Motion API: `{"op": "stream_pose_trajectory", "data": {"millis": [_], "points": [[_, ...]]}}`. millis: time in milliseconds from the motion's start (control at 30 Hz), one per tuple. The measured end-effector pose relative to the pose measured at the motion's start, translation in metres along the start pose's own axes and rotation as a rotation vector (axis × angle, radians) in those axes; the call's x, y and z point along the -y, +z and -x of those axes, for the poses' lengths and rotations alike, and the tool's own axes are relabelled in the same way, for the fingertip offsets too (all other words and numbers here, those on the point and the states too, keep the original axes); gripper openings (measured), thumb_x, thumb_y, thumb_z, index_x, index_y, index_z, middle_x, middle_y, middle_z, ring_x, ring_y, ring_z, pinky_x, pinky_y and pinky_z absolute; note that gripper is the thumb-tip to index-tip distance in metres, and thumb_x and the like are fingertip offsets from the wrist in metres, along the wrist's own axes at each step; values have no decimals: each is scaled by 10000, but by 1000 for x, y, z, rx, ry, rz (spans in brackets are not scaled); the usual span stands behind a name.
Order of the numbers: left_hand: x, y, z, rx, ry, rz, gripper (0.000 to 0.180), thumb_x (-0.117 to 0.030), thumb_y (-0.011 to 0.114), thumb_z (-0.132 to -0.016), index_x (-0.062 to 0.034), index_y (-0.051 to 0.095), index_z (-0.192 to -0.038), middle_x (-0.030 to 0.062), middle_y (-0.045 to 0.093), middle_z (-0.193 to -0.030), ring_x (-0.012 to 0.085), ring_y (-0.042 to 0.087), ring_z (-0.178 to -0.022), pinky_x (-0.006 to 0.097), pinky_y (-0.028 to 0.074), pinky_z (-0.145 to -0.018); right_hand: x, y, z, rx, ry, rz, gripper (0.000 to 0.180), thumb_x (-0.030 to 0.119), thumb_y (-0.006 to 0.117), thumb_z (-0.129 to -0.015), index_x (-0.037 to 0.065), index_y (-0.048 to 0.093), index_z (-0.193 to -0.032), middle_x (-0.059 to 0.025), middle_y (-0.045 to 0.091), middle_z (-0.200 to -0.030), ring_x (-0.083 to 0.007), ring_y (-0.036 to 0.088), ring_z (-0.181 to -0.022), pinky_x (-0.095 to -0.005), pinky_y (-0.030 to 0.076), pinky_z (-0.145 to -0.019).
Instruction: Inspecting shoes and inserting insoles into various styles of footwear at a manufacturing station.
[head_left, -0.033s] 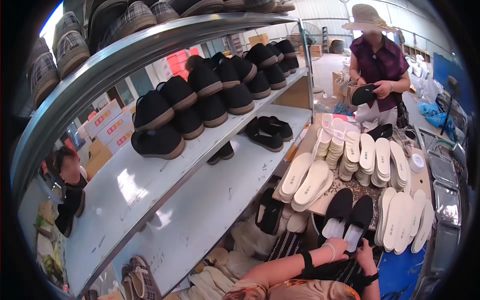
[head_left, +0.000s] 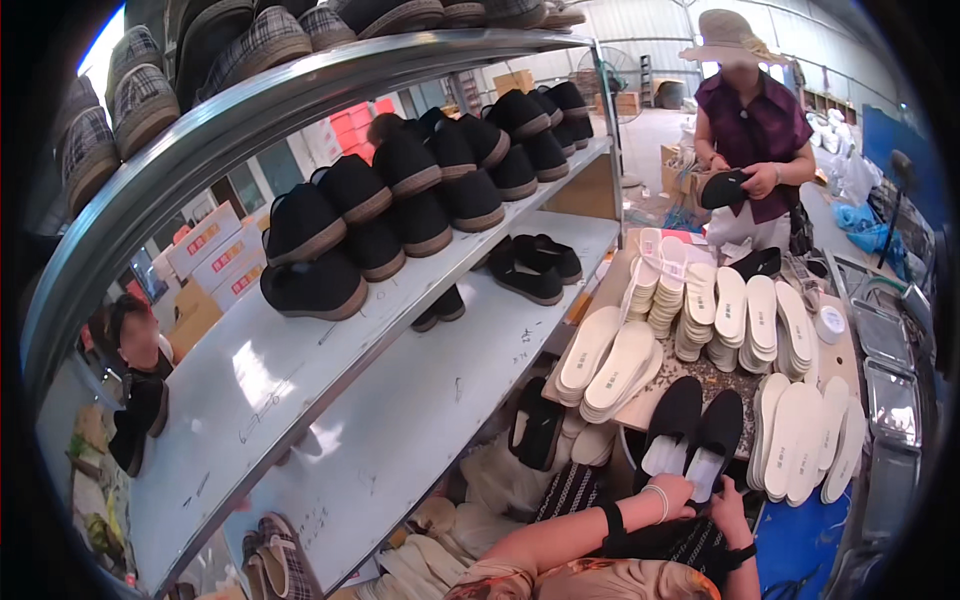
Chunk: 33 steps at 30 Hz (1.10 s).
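where the near edge of the work table (head_left: 843, 360) meets the wearer, one pair of black slip-ons, left shoe (head_left: 678, 405) and right shoe (head_left: 720, 425): laid side by side, toes to the far side, openings turned near, presumably so that the hands reach straight in. left hand (head_left: 672, 493): fingers bent at the near heel of the right shoe. right hand (head_left: 728, 508): at the right side of that same heel, likely steadying it from opposite the left; fingertips partly hidden, so whether either hand truly grips cannot be told. pale insides in both shoes; loose insole or lining, cannot tell. cream insoles, upright in neat piles: left stack (head_left: 620, 375), far row (head_left: 731, 305), right group (head_left: 800, 455); probably ringed about the pair for easy reach, though they hem it in on three sides. white roll (head_left: 830, 323): one, far right. metal shelving (head_left: 430, 400): left, bearing black shoes (head_left: 420, 220), its long edge limiting room on that side. co-worker (head_left: 752, 120): one, beyond the table's far end, both hands on a dark shoe (head_left: 722, 188).
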<state>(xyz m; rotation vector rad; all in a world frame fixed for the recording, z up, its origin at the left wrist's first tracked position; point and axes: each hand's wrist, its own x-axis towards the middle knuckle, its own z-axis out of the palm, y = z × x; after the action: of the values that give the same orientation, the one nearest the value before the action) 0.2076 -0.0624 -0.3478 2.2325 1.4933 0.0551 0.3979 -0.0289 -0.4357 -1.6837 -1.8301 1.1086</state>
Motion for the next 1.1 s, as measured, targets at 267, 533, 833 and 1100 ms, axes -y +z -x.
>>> {"op": "stream_pose_trajectory", "data": {"millis": [267, 533, 833, 1100], "points": [[14, 5, 1, -19, 36, -102, 447, -430, 702, -667, -28, 636, -850, 164, 647, -812, 330, 628, -793, 401, 499, -721, 37, -14, 13, 38, -74, 122, 518, 104, 622, -717, -38, 441, -1181, -186, 634, -756, -314, 637, -723, -362, 497, -674], [13, -20, 25, -359, 87, -124, 499, -519, 578, -748, -26, 641, -787, 173, 634, -752, 337, 621, -741, 416, 489, -669, 56, -45, 49, -103, -89, -173, 556, 26, 649, -671, -16, 452, -1189, -103, 608, -678, -176, 588, -570, -298, 477, -530], [-80, -207, 292, -464, 192, 298, 431, -421, 658, -761, 6, 601, -738, 169, 556, -601, 316, 559, -541, 337, 433, -515, 127, -86, 54, -303, -592, -364, 307, 21, 521, -792, -10, 546, -1097, -68, 613, -872, -121, 553, -807, -242, 446, -717], [-145, -237, 495, -1371, -527, -221, 685, -605, 745, -460, -16, 582, -768, 35, 528, -727, 154, 528, -671, 268, 381, -598, 178, 10, 16, 289, -528, -279, 378, 9, 593, -736, -27, 522, -1105, -68, 604, -722, -126, 565, -645, -255, 464, -610]]}}
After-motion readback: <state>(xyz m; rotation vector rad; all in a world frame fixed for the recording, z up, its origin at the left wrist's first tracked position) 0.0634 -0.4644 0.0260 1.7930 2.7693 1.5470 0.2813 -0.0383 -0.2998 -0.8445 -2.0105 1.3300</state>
